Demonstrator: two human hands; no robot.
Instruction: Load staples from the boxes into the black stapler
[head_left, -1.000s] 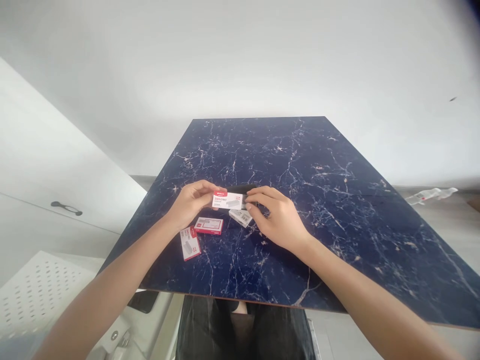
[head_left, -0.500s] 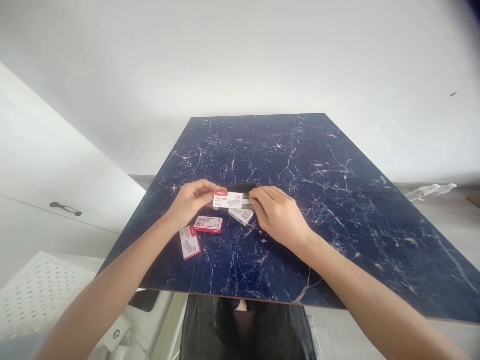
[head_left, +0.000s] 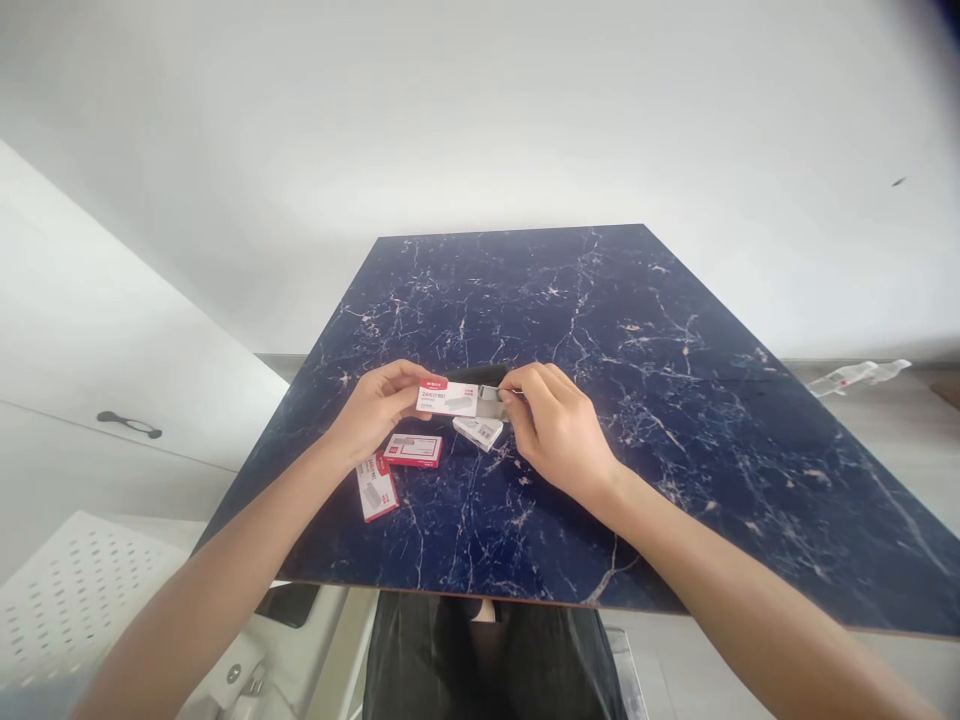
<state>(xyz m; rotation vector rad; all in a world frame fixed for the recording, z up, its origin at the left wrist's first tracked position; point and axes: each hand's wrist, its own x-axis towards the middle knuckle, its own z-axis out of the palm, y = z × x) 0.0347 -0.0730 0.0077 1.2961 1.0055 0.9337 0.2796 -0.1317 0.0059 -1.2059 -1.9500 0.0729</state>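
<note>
Here, over a blue table point(head_left: 517, 310), the left hand point(head_left: 381, 405) pinches a red-and-white box point(head_left: 447, 399) — the right hand point(head_left: 556, 418) grips a pale piece point(head_left: 490, 408) at its end.

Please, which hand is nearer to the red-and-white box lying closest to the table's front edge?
Left. The left hand is just beyond the front box, holding a second box; the right hand is farther away, to the right, fingers at the second box's end.
</note>
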